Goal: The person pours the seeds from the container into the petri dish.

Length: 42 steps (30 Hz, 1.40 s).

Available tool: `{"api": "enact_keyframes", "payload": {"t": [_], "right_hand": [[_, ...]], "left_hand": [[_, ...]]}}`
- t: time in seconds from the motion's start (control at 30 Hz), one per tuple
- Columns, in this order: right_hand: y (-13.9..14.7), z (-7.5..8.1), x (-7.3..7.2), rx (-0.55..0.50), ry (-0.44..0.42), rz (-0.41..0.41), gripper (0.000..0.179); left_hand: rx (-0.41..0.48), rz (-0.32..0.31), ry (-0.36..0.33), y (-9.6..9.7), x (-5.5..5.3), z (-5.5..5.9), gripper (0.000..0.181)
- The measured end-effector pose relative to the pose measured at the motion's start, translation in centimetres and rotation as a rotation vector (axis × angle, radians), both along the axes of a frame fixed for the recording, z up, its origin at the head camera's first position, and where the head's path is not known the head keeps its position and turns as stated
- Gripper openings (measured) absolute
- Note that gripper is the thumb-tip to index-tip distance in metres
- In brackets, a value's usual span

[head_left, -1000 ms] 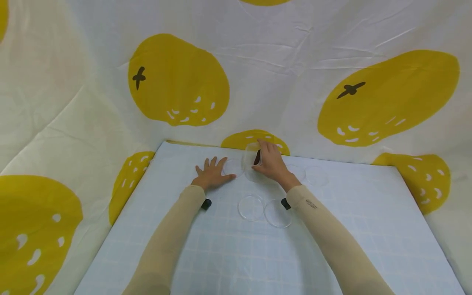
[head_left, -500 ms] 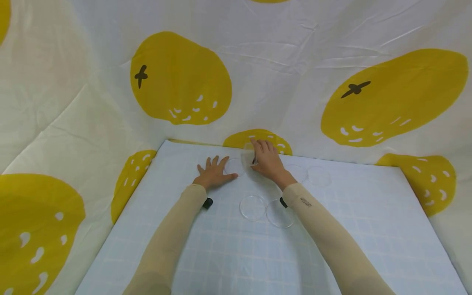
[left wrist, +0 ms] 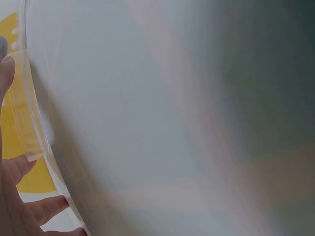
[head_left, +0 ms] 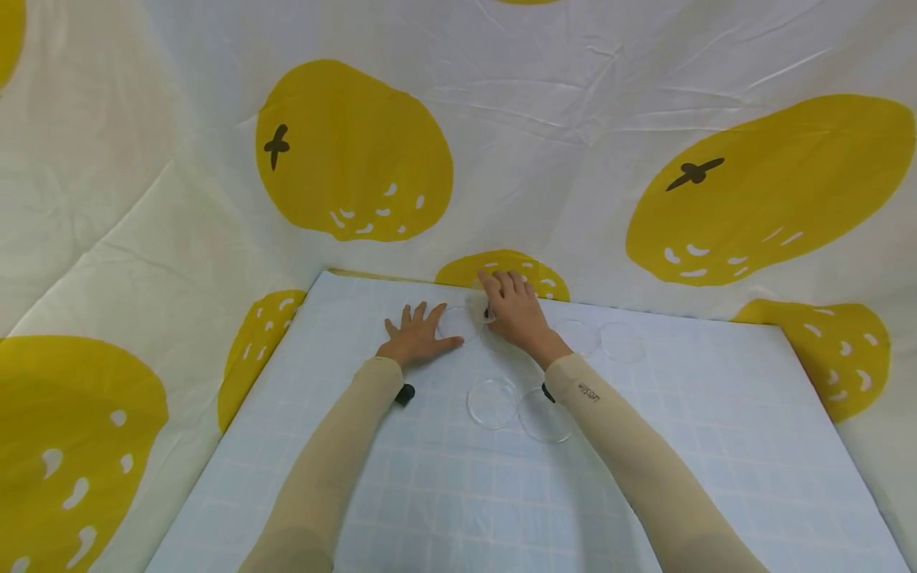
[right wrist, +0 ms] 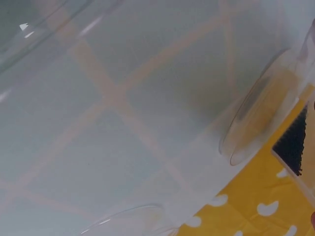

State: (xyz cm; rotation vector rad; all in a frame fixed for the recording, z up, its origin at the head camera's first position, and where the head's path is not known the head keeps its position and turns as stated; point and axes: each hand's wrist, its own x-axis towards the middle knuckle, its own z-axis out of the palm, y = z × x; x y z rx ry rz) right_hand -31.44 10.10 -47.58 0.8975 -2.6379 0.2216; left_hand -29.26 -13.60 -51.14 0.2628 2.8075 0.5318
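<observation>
My right hand (head_left: 513,313) grips a small clear container (right wrist: 289,147) with a dark, rough-edged mass inside, near the table's back edge. Most of that container is hidden by the hand in the head view, where only a dark spot shows. Just left of it, a shallow clear round dish (head_left: 461,325) lies on the table. My left hand (head_left: 417,336) rests on the table beside this dish, fingers spread, thumb and forefinger at its rim. In the left wrist view, fingertips (left wrist: 54,209) show along a clear edge; the view is mostly blurred.
Two clear round pieces, one (head_left: 492,403) on the left and one (head_left: 544,415) on the right, lie nearer me. Two more, a near-touching pair (head_left: 622,342), lie right of my right hand. The pale checked table (head_left: 430,493) meets a fruit-print cloth (head_left: 530,175) behind.
The clear piece in the right hand has tilted and turned, so its dark contents show less in the head view. The right hand has shifted slightly left. My left hand has stayed beside the dish.
</observation>
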Motion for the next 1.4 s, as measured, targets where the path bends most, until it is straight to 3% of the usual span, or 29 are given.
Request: {"api": "enact_keyframes", "payload": {"t": [0.5,0.9,1.4], "right_hand": [[-0.54,-0.3,-0.09,0.066,0.081,0.004,0.101],[-0.83,-0.57,-0.15,0.083,0.158,0.012,0.087],[-0.91,-0.41,-0.05,0.104,0.131,0.001,0.088]], "left_hand": [[-0.027,0.006,-0.001,0.09,-0.28,-0.34,0.099],[-0.016,0.01,-0.001,0.21,0.15,0.18,0.096],[-0.016,0.015,0.004,0.25,0.13,0.05,0.096]]}}
